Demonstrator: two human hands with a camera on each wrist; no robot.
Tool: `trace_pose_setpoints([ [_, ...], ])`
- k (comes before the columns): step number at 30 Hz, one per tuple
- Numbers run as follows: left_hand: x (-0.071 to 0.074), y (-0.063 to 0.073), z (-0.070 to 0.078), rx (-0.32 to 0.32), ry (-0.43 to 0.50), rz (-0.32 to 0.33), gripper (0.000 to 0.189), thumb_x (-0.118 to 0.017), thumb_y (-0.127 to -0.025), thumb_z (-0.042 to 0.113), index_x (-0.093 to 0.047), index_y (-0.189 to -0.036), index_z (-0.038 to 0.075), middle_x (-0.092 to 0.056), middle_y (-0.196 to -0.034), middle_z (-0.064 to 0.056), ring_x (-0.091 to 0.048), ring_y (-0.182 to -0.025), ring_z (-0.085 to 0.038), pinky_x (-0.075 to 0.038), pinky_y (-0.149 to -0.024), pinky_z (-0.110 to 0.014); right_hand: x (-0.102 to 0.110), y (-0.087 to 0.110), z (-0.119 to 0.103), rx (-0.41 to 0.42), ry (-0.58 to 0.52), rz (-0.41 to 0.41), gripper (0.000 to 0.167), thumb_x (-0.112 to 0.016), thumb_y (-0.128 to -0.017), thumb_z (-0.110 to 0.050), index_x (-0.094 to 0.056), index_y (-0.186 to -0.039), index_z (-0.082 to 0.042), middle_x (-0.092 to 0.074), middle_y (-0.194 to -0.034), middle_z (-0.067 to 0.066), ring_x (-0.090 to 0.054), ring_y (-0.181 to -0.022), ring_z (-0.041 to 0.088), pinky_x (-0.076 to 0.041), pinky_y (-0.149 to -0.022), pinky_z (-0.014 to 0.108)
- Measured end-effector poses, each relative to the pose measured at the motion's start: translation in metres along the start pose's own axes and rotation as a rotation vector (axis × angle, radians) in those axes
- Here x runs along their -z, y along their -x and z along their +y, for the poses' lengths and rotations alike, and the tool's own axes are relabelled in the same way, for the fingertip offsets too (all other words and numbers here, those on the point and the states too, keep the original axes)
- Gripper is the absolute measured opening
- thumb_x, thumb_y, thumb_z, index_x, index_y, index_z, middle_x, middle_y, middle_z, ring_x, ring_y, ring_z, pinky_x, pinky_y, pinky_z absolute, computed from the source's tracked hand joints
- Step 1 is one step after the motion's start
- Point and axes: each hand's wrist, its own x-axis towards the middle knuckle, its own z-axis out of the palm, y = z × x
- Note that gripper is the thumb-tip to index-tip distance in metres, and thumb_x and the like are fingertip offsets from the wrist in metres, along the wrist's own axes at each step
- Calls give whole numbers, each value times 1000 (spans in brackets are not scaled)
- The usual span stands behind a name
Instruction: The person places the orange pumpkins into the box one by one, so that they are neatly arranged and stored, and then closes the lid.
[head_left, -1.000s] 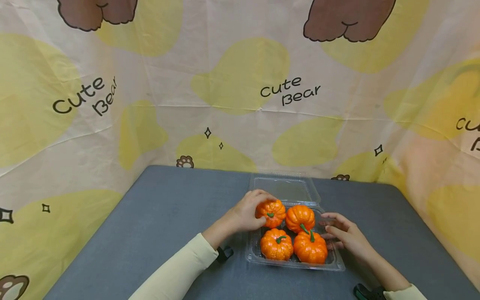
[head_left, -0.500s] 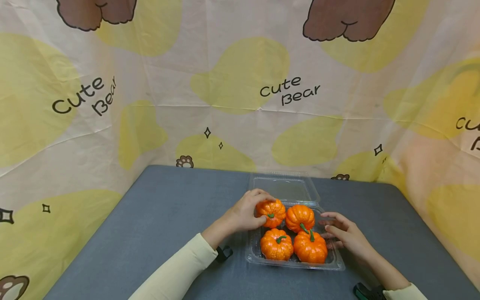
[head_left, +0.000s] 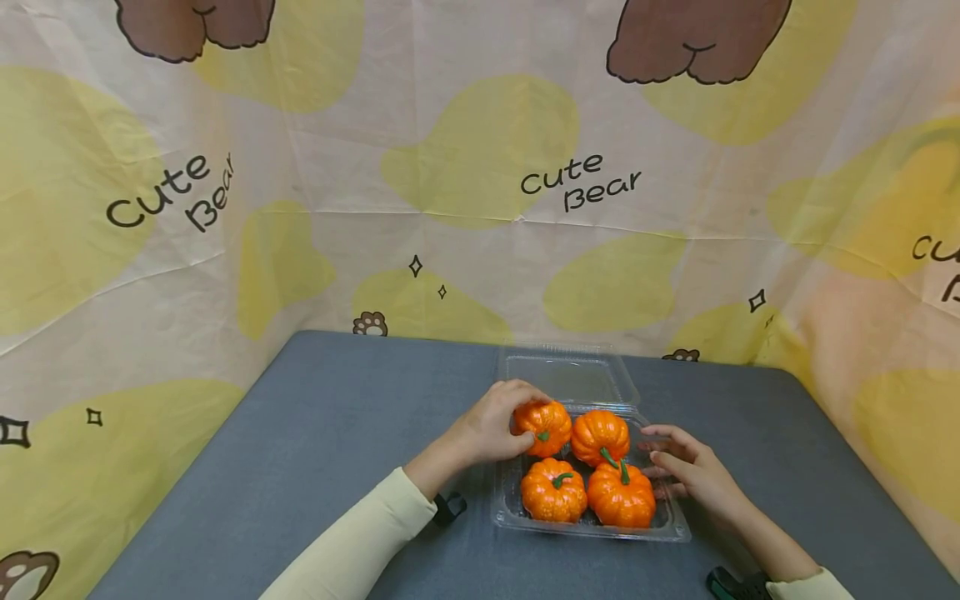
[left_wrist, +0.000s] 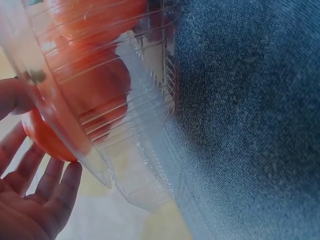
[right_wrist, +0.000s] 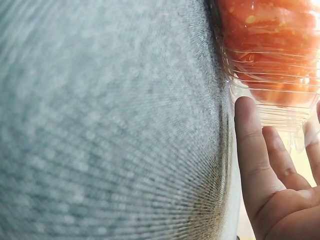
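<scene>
Several small, glossy orange pumpkins with green stems sit in a clear plastic clamshell box (head_left: 517, 522). My left hand (head_left: 491, 423) holds the back-left pumpkin (head_left: 551, 421), its thumb on the near side and fingers over the far side. In the left wrist view, that pumpkin (left_wrist: 45, 132) stands partly above the box wall between thumb and fingers. The back-right pumpkin (head_left: 600, 435), front-left pumpkin (head_left: 553, 496) and front-right pumpkin (head_left: 621, 500) lie untouched. At the box's right side is my right hand (head_left: 693, 471), fingers loosely extended along the ribbed wall.
The hinged clear lid (head_left: 570, 379) lies folded back behind the box. Under everything is a grey-blue cloth-covered table (head_left: 360, 417). A printed fabric curtain (head_left: 465, 167) hangs along the table's back and sides.
The back-left pumpkin tilts very slightly in my left hand, its stem a touch lower. Both hands otherwise keep their places.
</scene>
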Motion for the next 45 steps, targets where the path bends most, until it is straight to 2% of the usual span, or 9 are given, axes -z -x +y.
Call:
trace_pose_setpoints([
  [16, -4, 1, 2, -39, -89, -61, 43, -72, -77, 8, -65, -119, 18, -60, -124, 0, -53, -113, -21, -48, -92, -31, 2, 0, 2, 23, -15, -24, 39, -53, -99, -22, -45, -135, -10, -50, -135, 29, -70, -92, 14, -59, -71, 42],
  [23, -8, 2, 1, -38, -123, -72, 45, -72, -77, 7, -64, -120, 18, -59, -125, 0, -53, -112, -20, -48, -94, -31, 1, 0, 2, 8, -8, -11, 41, -54, -98, -23, -44, -135, -7, -52, -134, 27, -70, -92, 14, -59, -71, 43],
  [27, -8, 2, 0, -37, -127, -76, 45, -72, -77, 7, -63, -120, 18, -59, -125, 0, -53, -110, -20, -48, -93, -30, 1, 0, 2, 22, -8, -22, 41, -53, -99, -23, -44, -136, -7, -50, -135, 30, -70, -92, 14, -59, -71, 43],
  [33, -6, 2, -2, -7, -43, -76, 47, -72, -77, 8, -63, -122, 20, -58, -126, 0, -52, -118, -21, -46, -99, -36, 1, 0, 3, 31, -4, -27, 41, -52, -100, -21, -42, -136, -5, -48, -136, 33, -70, -91, 14, -59, -69, 42],
  [37, -2, 1, -5, 7, 28, -44, 47, -74, -77, 10, -62, -122, 17, -58, -125, -3, -52, -118, -23, -45, -100, -40, 1, 0, 2, 14, -7, -9, 41, -54, -99, -22, -44, -136, -6, -49, -136, 31, -70, -91, 14, -59, -69, 43],
  [41, 3, -2, -11, 52, 111, 15, 45, -73, -80, 11, -62, -123, 15, -59, -123, -6, -55, -114, -27, -49, -89, -40, 1, 0, 1, 1, -12, 5, 42, -55, -98, -24, -44, -135, -6, -49, -136, 30, -70, -91, 14, -59, -69, 43],
  [45, 5, -5, -21, 159, 181, 97, 39, -71, -84, 17, -62, -123, 18, -58, -125, -6, -55, -110, -29, -51, -80, -37, 1, 0, 1, 6, -11, 0, 44, -54, -99, -24, -42, -136, -4, -47, -137, 32, -70, -91, 15, -59, -69, 43],
])
